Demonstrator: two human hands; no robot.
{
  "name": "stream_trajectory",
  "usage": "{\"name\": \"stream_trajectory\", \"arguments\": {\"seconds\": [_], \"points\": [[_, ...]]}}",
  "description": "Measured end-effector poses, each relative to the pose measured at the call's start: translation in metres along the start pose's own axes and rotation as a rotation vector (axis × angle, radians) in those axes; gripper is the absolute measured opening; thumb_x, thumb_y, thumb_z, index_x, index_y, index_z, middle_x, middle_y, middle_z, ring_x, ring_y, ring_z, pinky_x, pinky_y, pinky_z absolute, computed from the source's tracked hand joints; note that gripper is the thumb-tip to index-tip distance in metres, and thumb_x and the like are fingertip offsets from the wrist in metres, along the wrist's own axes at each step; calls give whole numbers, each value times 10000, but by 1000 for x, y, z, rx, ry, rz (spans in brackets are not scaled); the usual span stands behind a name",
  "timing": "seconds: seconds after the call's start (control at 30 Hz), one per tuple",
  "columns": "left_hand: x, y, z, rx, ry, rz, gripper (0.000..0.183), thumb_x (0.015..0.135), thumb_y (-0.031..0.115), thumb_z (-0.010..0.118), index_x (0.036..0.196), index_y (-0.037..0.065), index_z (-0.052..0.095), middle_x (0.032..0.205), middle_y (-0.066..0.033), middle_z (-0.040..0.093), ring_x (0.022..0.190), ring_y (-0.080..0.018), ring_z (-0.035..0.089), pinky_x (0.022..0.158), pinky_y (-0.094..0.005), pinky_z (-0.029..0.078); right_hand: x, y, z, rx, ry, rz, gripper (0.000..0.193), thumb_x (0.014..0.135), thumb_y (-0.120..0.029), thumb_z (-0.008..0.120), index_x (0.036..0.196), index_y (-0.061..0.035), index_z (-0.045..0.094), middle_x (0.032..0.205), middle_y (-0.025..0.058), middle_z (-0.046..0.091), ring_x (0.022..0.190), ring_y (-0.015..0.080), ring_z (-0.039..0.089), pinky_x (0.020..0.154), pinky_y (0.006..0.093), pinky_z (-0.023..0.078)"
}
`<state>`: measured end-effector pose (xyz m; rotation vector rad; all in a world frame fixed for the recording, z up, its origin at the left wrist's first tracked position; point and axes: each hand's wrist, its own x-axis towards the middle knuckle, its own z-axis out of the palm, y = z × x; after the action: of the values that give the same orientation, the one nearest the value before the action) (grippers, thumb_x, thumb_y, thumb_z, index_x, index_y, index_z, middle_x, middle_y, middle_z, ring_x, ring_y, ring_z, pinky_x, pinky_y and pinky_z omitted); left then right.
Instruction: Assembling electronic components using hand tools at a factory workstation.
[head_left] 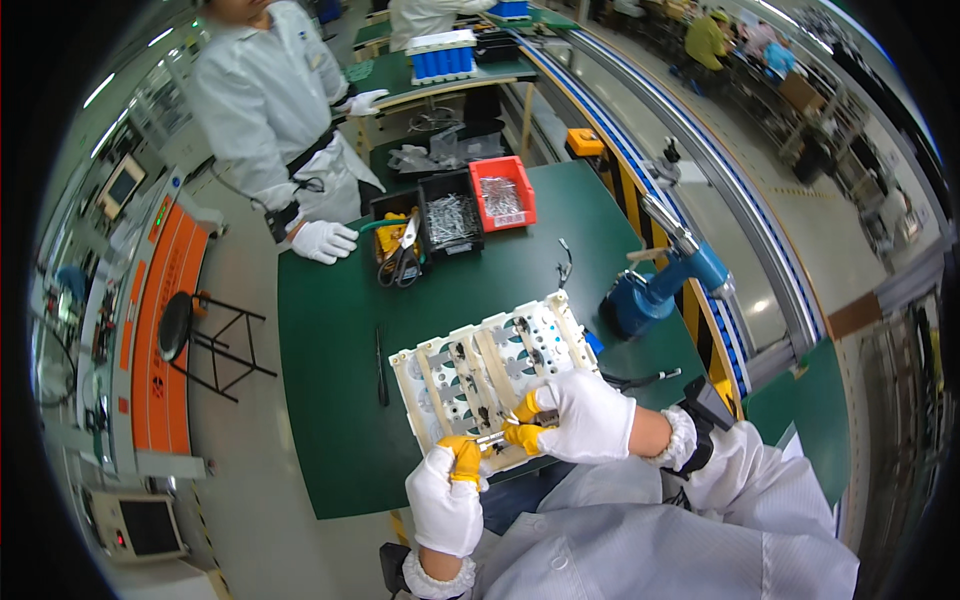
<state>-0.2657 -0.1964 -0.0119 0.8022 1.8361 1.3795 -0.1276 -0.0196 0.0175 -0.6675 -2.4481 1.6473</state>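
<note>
Both my hands wear white gloves with yellow fingertips and meet over the near edge of a white plastic battery-module-like frame [470, 335]. With its fingers pinched, my left hand [446, 505] holds one end of a small, thin silvery metal piece [490, 438]. My right hand [588, 418] pinches close by, at the other end of that piece; its fingertips partly hide what they grip. The frame lies on the green table and carries cream bars, round white and grey spots and several small dark parts with wires. My hands cover its near right corner.
A blue rivet gun [660, 288] stands right of the frame. Beyond lie a black bin [450, 212] and a red bin [502, 190] of silvery pieces, with scissors [400, 260] beside them. Dark tweezers [381, 366] lie left. A co-worker's gloved hand [323, 242] rests on the table's far-left edge.
</note>
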Motion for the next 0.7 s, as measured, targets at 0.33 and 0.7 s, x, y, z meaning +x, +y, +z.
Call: {"name": "stream_trajectory", "arguments": {"seconds": [0.33,0.7], "points": [[0,10,-15,-54,-101,-175,189,1072,146,511,1081,3,633,727,-44,646,560,-73,540,510,-220,412,-1,9,8,-112,-4,-54,211,863,-160,756,1021,-21,754,928,156,716,837,325,706,772,376,566],[-50,25,-24,879,-321,176,642,915,244,769,1445,-20,521,712,-73,687,599,-286,690,577,-382,559,6,9,22,-469,-133,-38,202,860,-168,709,1015,-41,739,931,149,714,868,336,708,797,412,576]]}}
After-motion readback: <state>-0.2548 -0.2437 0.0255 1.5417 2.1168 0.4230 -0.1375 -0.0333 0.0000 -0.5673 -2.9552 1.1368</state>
